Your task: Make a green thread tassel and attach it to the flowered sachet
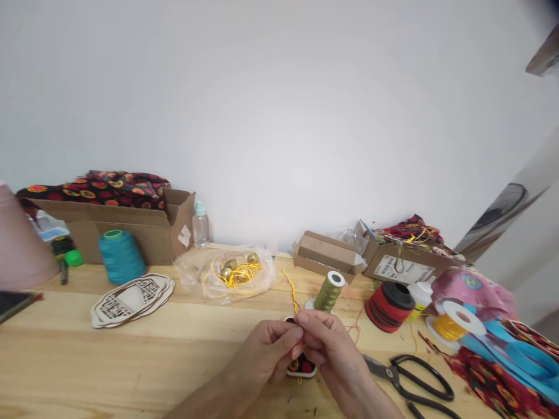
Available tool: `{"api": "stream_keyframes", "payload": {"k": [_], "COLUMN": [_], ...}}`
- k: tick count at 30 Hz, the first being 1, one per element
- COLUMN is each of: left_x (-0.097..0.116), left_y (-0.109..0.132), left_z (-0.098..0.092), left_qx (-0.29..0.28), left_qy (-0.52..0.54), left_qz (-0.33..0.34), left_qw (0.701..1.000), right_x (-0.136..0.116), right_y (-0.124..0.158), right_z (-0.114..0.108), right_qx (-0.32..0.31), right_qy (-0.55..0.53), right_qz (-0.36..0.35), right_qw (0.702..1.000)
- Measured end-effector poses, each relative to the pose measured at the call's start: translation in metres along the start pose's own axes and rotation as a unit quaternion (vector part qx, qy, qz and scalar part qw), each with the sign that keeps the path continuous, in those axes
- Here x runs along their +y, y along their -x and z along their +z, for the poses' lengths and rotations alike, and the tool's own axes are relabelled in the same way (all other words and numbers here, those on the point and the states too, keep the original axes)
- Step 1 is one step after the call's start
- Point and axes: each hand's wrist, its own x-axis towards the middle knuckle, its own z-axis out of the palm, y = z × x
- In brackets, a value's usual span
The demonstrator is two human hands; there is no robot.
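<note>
My left hand and my right hand meet at their fingertips, low in the middle of the head view. Both are closed in a pinch. A twisted yellow cord runs up and away from the pinched fingertips of my right hand, with a bit of red at its lower end. What my left fingers hold is hidden. Beneath the hands lies a small black patterned fabric piece with a white edge and a little yellow loop at its near end; the hands cover much of it. An olive thread spool stands just beyond.
Large black-handled scissors lie to the right, near a red-and-black spool and a yellow spool. A plastic bag holds bells and yellow cord. Wooden cutouts and a teal cone are at left. Cardboard boxes line the wall.
</note>
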Motion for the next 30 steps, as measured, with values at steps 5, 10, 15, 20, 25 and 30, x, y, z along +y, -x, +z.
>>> {"api": "stream_keyframes", "payload": {"k": [5, 10, 15, 20, 25, 30], "left_x": [-0.001, -0.002, -0.001, -0.002, -0.002, -0.001], "left_y": [0.001, 0.002, 0.003, 0.002, 0.002, 0.002], "left_z": [-0.002, -0.002, -0.003, -0.003, 0.0, 0.001], "left_qx": [-0.023, -0.009, -0.02, -0.025, -0.024, -0.018], "left_qy": [0.068, 0.095, 0.114, 0.106, 0.097, 0.109], "left_qz": [-0.017, -0.04, -0.038, -0.036, -0.055, -0.053], "left_qw": [0.997, 0.995, 0.993, 0.993, 0.993, 0.993], "right_x": [-0.003, -0.006, -0.007, -0.007, -0.01, -0.01], "right_y": [-0.001, -0.002, -0.003, -0.003, 0.0, 0.002], "right_z": [-0.002, -0.007, -0.009, -0.009, -0.007, -0.008], "right_qx": [-0.007, -0.015, -0.015, -0.002, -0.008, -0.04], "right_qy": [-0.048, -0.075, -0.091, -0.109, -0.106, -0.089], "right_qz": [-0.023, -0.071, -0.101, -0.105, -0.112, -0.113], "right_qw": [0.999, 0.995, 0.991, 0.989, 0.988, 0.989]}}
